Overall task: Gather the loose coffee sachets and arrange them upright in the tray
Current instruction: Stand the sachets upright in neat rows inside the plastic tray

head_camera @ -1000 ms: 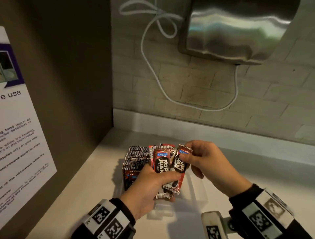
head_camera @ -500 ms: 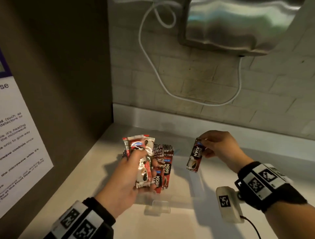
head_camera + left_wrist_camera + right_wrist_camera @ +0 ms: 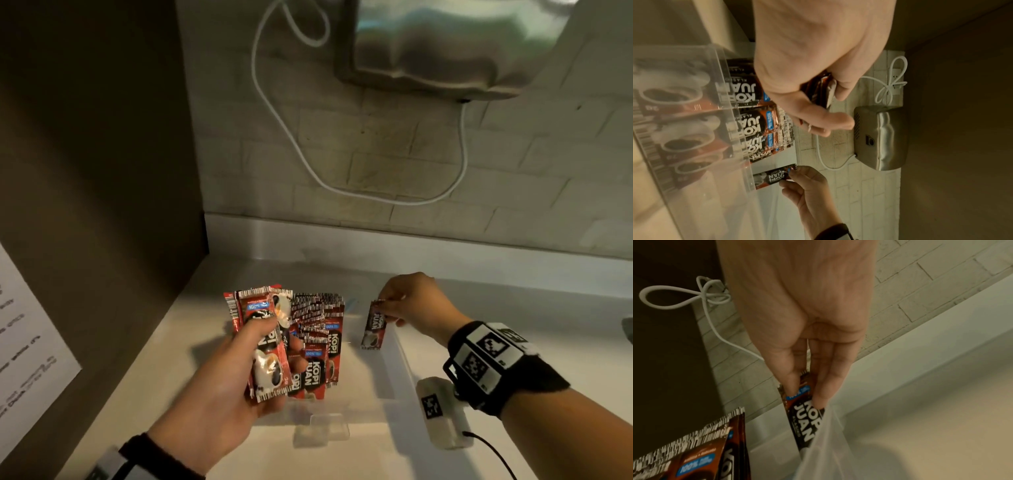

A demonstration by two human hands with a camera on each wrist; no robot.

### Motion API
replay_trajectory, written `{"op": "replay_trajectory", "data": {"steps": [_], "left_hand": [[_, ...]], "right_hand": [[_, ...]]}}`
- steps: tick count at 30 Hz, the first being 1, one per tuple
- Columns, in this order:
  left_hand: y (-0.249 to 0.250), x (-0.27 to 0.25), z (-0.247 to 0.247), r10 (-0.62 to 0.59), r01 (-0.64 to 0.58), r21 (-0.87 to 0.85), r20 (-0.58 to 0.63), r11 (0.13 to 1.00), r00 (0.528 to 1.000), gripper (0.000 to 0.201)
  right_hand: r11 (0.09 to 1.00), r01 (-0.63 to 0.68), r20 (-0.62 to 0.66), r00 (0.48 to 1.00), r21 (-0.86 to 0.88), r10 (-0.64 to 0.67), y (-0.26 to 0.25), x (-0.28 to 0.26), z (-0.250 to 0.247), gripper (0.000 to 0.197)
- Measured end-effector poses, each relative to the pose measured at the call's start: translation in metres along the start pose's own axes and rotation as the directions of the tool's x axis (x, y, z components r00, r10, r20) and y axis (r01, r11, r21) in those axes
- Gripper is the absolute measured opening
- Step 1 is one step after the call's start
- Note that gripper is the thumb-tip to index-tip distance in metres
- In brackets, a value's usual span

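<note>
Pale brick ran behind the counter (image 3: 428, 455), with a steel dryer (image 3: 445, 44) at the upper right of the head view and its white cord (image 3: 291, 133) looping down the wall. At lower centre sat a clear tray (image 3: 406, 356), a block of sachets (image 3: 317, 329) standing upright along its left side. The left hand (image 3: 219, 390) was curled round a small bundle (image 3: 265, 346) just left of that block. The right hand (image 3: 416, 301) pinched one sachet (image 3: 373, 323) by its top edge, hanging it upright by the tray's right wall.

To my eye the step was seating that sachet. It would go best lowered straight, bottom edge first, then slid left against the block so it had support. Released out by the right wall, I judged it would flop flat.
</note>
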State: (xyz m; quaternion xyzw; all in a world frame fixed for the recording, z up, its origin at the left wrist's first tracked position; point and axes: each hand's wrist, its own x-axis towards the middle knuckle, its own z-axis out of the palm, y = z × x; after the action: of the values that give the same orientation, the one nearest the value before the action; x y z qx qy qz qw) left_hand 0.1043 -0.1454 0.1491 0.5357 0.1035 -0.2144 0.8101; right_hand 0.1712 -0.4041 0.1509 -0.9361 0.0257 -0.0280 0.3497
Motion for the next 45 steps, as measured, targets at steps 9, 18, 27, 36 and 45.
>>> {"op": "replay_trajectory", "data": {"steps": [9, 18, 27, 36, 45], "left_hand": [[-0.008, -0.01, 0.006, 0.027, -0.028, 0.019, 0.026, 0.999, 0.999, 0.025], [-0.008, -0.02, 0.008, 0.074, -0.078, 0.062, 0.056, 0.995, 0.996, 0.024], [-0.018, -0.021, 0.023, 0.175, -0.181, 0.145, 0.054, 0.973, 0.983, 0.025], [-0.016, -0.028, 0.018, 0.211, -0.218, 0.133, 0.06, 0.967, 0.976, 0.056], [-0.016, -0.029, 0.009, 0.151, -0.15, 0.054, -0.021, 0.987, 0.988, 0.015]], "right_hand": [[0.999, -0.012, 0.01, 1.0, -0.038, 0.012, -0.003, -0.003, -0.002, 0.008], [0.99, 0.024, -0.16, 0.986, -0.136, -0.046, -0.025, -0.016, -0.02, 0.032], [0.919, 0.087, 0.322, 0.92, 0.384, -0.222, -0.09, -0.07, 0.001, 0.019], [0.824, -0.029, 0.266, 0.952, 0.565, -0.149, -0.085, -0.056, -0.025, 0.01], [0.946, -0.023, 0.077, 0.997, 0.322, -0.002, -0.042, -0.028, -0.06, 0.01]]}}
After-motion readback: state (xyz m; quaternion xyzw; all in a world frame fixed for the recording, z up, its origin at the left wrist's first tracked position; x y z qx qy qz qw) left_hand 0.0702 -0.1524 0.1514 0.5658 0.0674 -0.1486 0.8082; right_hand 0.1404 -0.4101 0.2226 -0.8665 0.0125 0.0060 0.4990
